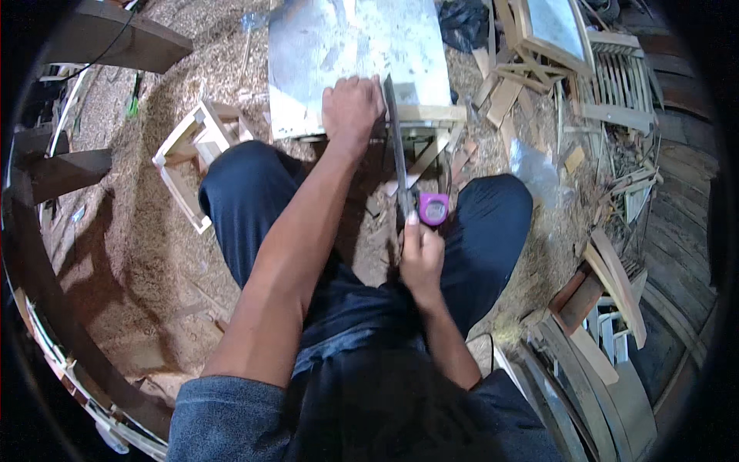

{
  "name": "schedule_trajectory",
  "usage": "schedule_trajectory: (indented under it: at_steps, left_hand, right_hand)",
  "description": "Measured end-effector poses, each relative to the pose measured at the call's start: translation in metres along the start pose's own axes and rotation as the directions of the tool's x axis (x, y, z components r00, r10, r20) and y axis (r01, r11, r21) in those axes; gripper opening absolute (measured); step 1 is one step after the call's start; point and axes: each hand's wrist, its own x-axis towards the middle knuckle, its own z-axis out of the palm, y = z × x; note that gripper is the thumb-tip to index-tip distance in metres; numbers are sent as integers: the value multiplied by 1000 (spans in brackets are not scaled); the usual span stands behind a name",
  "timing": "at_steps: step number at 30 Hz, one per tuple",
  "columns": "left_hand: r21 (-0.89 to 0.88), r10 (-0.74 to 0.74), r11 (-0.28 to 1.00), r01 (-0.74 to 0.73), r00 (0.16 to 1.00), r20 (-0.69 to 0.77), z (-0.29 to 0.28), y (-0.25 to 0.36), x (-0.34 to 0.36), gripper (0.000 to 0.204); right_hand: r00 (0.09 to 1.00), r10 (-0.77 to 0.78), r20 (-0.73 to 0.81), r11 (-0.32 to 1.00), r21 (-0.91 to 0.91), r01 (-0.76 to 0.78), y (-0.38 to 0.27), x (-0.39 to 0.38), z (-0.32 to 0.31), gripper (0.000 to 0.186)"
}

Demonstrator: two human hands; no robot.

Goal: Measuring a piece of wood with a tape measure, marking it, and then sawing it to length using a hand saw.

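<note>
My right hand is wrapped round the handle of a handsaw. The saw blade points away from me, seen nearly edge-on, and crosses a pale wooden strip. This strip lies along the near edge of a low bench with a whitish, stained top. My left hand presses down with curled fingers on the strip, just left of the blade; its fingertips are partly hidden. A purple tape measure sits beside the saw handle, close to my right knee.
Left of my knee stands a small wooden frame on a floor of wood shavings. Several scraps and slatted pieces are heaped at right. Curved boards lie at lower right. A black plastic bag rests beside the bench.
</note>
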Motion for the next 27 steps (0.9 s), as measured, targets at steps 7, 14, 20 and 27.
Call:
schedule_trajectory:
  at_steps: [7, 14, 20, 27]
  left_hand:
    - [-8, 8, 1000, -8, 999, 37, -1, 7, 3, 34]
    - [-103, 0, 995, -4, 999, -40, 0, 8, 3, 38]
    - [-94, 5, 996, -5, 1000, -1, 1, 2, -3, 36]
    - [-65, -13, 998, 13, 1000, 0, 3, 3, 0, 35]
  right_hand:
    - [997, -65, -37, 998, -13, 65, -3, 43, 23, 57]
    - [995, 96, -15, 990, 108, -94, -16, 63, 22, 57]
    - [1000, -11, -11, 998, 65, 11, -13, 10, 7, 45]
    - [1000, 12, -28, 1000, -25, -12, 3, 31, 17, 51]
